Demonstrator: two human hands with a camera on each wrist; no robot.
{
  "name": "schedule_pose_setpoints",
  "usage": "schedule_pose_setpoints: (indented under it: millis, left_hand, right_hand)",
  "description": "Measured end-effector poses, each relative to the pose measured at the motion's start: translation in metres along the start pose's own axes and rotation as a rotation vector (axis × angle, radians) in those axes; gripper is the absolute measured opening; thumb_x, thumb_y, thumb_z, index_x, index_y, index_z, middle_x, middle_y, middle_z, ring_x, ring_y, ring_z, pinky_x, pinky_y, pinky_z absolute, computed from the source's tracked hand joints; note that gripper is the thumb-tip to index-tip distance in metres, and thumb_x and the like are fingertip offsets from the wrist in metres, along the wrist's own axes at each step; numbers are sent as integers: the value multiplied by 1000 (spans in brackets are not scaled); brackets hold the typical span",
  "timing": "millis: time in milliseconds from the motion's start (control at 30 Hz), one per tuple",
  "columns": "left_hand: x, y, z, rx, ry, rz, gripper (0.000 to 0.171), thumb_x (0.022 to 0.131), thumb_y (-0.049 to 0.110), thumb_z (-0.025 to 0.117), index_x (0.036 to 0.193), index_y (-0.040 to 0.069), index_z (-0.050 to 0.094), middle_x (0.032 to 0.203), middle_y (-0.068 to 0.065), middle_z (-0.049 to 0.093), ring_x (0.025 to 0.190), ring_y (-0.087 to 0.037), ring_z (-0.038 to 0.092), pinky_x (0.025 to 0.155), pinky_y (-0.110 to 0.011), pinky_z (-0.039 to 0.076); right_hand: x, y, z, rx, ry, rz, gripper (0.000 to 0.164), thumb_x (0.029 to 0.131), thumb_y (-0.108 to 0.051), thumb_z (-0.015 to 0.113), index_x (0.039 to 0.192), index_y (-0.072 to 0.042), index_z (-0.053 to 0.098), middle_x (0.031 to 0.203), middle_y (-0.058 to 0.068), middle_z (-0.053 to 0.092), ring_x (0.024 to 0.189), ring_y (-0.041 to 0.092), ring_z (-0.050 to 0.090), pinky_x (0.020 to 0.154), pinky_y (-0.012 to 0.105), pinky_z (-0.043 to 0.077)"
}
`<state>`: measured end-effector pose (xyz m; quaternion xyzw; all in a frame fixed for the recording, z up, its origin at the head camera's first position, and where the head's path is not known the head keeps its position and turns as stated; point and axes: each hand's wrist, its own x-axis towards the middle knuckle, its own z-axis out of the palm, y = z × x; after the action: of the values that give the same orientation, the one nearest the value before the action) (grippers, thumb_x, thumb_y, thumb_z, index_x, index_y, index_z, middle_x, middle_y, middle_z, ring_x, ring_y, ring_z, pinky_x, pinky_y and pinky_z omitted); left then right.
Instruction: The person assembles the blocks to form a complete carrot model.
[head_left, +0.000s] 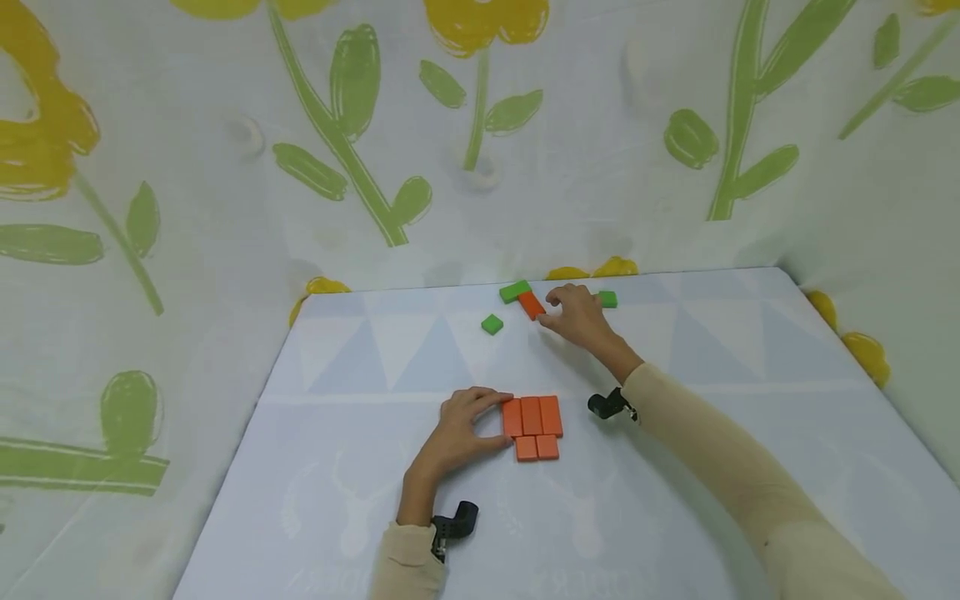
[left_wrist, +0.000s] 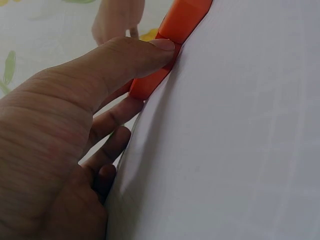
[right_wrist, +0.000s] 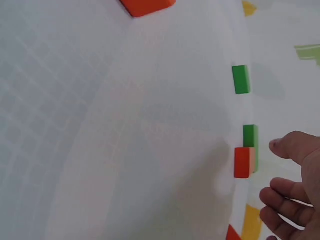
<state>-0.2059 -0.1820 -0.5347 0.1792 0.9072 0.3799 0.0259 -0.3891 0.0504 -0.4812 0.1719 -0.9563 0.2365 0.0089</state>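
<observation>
Head: left hand [head_left: 459, 427] pinches end block [head_left: 512, 419], orange group [head_left: 551, 416] lying at its 3 o'clock. Right hand [head_left: 579, 315] released, empty; loose block [head_left: 531, 305] at its 9 o'clock. Green block [head_left: 514, 291] touches loose block at 11 o'clock; I judge careless grasp could drag both, contact being cause.

Left wrist: thumb [left_wrist: 160, 46] at seam between orange pieces. I suspect hard squeeze could wedge rows apart.

Right wrist: loose block at hand's 10 o'clock. Off-line closing could knock it askew, I reckon.
</observation>
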Motion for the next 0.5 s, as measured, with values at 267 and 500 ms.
schedule_pose_setpoints:
  millis: [267,500]
  left_hand:
    - [0,1,2,-10,-4,4,58,84,38,80,139,30,60,132,6,55,124,-19,44,107,-49,26]
    - [-1,2,-2,-1,-6,-7,58,85,37,79,139,29,60,132,6,55,125,-19,43,107,-48,26]
  right_hand:
    - [16,-1,20,-71,-25,86,41,88,-36,75,109,-2,69,100,12,66,96,30,57,91,51,38]
    - [18,0,23,-24,10,83,34,88,-27,74,108,0,71,98,13,69,92,29,60,87,45,42]
